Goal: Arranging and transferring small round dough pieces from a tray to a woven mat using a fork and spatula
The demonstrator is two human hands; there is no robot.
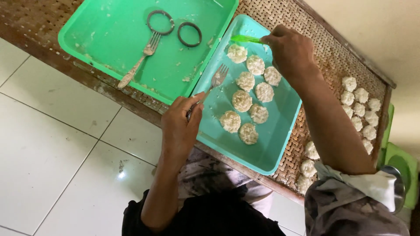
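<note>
Over the teal tray (280, 144), the left hand (181, 126) grips a metal fork (217, 78) and the right hand (291, 50) pinches a green tool (245, 39). Nine rice patties (242, 100) lie inside; they look soft and crumbly, so lifting from beneath seems safest.

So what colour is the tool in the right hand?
Bright green tool, seen in the head view.

Left hand (181, 126) and right hand (289, 50) both clenched.
</note>
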